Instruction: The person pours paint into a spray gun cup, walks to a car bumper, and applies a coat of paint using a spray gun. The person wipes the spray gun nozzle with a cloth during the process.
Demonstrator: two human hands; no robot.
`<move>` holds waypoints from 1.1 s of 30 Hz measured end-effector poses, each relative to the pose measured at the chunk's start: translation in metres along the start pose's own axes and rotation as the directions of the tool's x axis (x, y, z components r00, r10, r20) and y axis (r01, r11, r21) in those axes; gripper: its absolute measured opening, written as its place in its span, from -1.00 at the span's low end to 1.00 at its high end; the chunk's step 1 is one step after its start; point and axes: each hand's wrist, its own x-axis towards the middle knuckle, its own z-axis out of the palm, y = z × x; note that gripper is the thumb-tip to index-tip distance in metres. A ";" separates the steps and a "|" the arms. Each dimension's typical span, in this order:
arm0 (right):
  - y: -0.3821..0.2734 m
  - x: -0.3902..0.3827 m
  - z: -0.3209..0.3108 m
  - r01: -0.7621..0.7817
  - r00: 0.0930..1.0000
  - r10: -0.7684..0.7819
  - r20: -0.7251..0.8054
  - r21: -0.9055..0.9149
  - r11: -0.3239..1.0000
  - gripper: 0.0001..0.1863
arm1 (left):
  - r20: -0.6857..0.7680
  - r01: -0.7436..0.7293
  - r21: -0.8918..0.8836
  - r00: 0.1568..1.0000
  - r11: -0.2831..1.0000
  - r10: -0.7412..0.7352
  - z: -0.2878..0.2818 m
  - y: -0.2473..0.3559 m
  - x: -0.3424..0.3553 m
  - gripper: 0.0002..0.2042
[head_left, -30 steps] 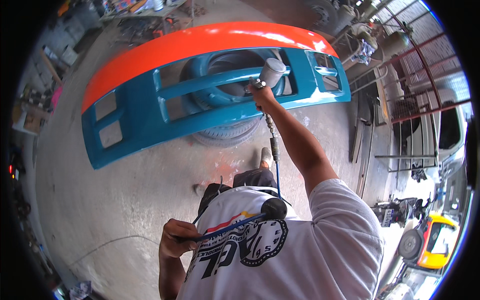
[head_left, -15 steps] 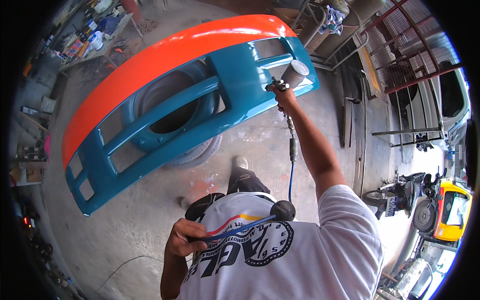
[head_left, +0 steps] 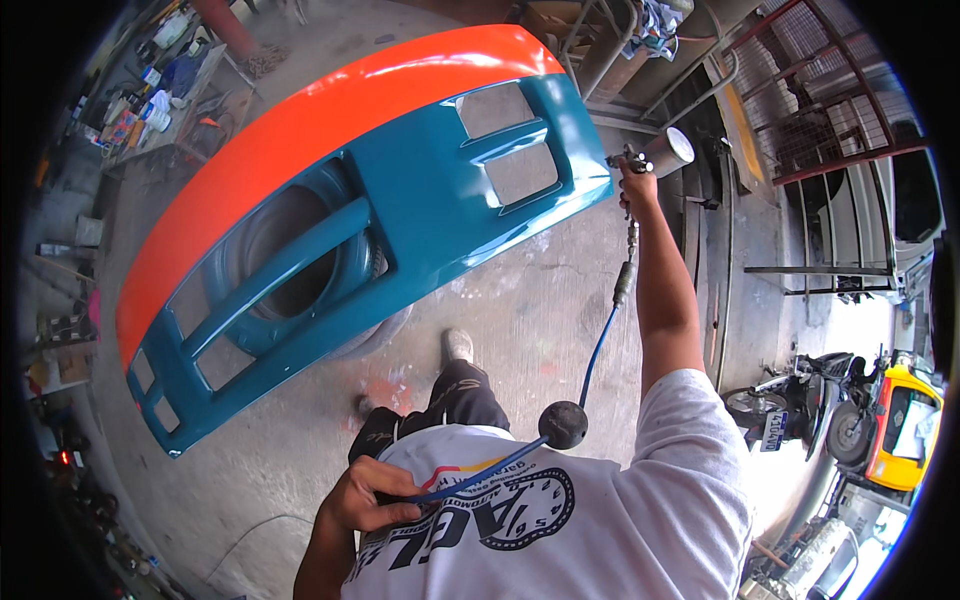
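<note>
A large bumper (head_left: 420, 200), orange along its far edge and glossy teal elsewhere, lies ahead of me. Beneath it shows a teal-dusted tyre (head_left: 235, 245). My right hand (head_left: 640, 188), arm stretched forward, is closed round a spray gun (head_left: 630, 160) with a grey paint cup (head_left: 670, 152). The gun is just past the bumper's right end, its nozzle side toward it. From its handle hangs a metal coupling joined to a blue air hose (head_left: 600, 345). My left hand (head_left: 372, 495) pinches this hose near my chest. A dark ball (head_left: 563, 425) sits on the hose between my hands.
A cluttered workbench (head_left: 195, 100) stands at the far left. Metal tube frames (head_left: 690, 85) and a red mesh rack (head_left: 830, 80) are at the far right. A motorcycle (head_left: 800, 400) and a yellow vehicle (head_left: 900, 425) stand at right. A thin cable (head_left: 255, 525) crosses the concrete floor.
My right hand has carried the spray gun rightward, from over the bumper to beyond its right end. My left hand keeps its hold on the hose. The view has shifted somewhat.
</note>
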 end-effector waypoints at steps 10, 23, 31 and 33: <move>0.006 0.042 0.017 0.060 0.994 -0.071 -0.087 -0.115 0.992 -0.61 | 0.000 0.007 0.010 1.000 1.000 -0.007 -0.012 -0.012 0.021 -0.74; -0.017 -0.240 0.171 0.026 0.888 -0.040 0.457 0.037 0.999 -0.68 | -0.104 -0.109 -0.006 0.989 0.994 0.107 -0.030 -0.039 -0.174 -0.75; -0.031 -0.437 0.289 0.073 0.821 -0.028 0.570 -0.057 0.996 -0.65 | -0.241 -0.231 0.089 0.939 0.969 0.246 -0.038 -0.097 -0.364 -0.71; -0.032 -0.485 0.322 0.085 0.800 -0.033 0.599 -0.059 0.995 -0.64 | -0.302 -0.288 0.061 0.907 0.956 0.293 -0.036 -0.110 -0.407 -0.69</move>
